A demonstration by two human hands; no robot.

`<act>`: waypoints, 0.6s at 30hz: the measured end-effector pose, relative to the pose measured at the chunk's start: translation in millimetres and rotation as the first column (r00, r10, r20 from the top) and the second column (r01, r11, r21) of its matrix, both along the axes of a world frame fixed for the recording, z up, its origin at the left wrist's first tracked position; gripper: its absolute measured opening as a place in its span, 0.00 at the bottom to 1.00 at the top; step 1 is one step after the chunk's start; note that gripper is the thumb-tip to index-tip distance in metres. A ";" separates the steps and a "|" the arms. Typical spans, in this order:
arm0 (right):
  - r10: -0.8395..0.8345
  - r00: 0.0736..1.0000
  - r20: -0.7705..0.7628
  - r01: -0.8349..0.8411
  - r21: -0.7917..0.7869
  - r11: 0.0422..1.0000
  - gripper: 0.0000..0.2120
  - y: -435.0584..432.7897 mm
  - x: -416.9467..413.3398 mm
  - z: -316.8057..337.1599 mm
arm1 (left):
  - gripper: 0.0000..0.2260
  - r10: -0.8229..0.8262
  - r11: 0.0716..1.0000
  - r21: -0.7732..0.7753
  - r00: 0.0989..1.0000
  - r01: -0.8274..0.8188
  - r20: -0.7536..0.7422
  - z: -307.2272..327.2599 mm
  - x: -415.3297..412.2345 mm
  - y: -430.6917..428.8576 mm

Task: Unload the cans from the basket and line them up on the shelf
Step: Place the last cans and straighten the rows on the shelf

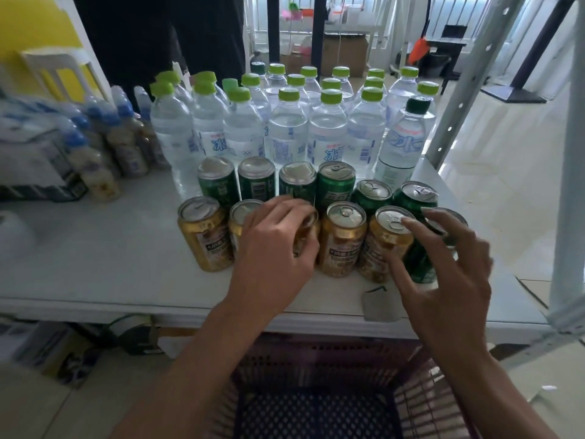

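Basket [316, 407] at bottom centre, purple mesh, no cans visible inside. Left hand [272, 248] wraps a gold can [305, 231] mid front row on the shelf [95, 264]; right hand [449, 264] spread wide, empty, over the green can [443, 226] at right. Advice: nudge both flush with neighbours, labels forward. Count: five gold cans, seven green cans, roughly twenty water bottles [327, 134] behind.
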State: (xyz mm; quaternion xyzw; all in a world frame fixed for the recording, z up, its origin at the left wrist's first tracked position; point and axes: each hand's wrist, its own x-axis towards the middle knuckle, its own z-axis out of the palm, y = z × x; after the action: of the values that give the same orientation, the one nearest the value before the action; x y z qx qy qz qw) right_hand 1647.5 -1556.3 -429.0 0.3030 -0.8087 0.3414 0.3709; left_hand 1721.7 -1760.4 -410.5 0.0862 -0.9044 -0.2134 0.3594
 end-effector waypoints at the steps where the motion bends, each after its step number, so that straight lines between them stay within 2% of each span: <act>1: 0.056 0.998 0.028 -0.056 -0.015 0.998 0.23 -3.2 5.4 0.7 | 0.16 0.004 1.000 -0.008 1.000 -0.003 0.029 -1.6 0.9 -3.3; 6: 0.266 0.942 0.204 -0.289 0.094 0.953 0.31 -27.5 15.9 -8.5 | 0.15 -0.086 0.996 -0.028 0.996 0.087 0.036 -7.0 1.5 -9.9; 9: 0.297 0.911 0.285 -0.347 0.146 0.926 0.31 -36.8 8.8 -9.5 | 0.13 -0.173 0.985 0.003 0.985 0.173 0.020 -5.4 3.5 -16.7; 11: 0.295 0.906 0.304 -0.344 0.120 0.931 0.26 -41.3 7.2 -8.5 | 0.13 -0.209 0.978 0.016 0.978 0.209 0.014 -5.1 5.4 -20.4; 16: 0.337 0.899 0.278 -0.351 -0.002 0.936 0.06 -41.2 -0.1 -2.4 | 0.13 -0.181 0.983 -0.010 0.983 0.181 -0.007 -9.5 6.8 -19.2; 18: 0.388 0.873 0.296 -0.396 -0.037 0.918 0.04 -39.0 -0.8 1.6 | 0.15 -0.172 0.985 -0.029 0.985 0.171 -0.013 -9.6 7.4 -16.6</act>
State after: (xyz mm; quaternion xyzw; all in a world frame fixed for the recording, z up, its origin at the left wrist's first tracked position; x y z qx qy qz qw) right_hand 1646.7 -1595.3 -427.4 0.4102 -0.7812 0.4410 0.1642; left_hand 1729.1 -1777.0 -420.1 0.0014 -0.9086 -0.2314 0.3478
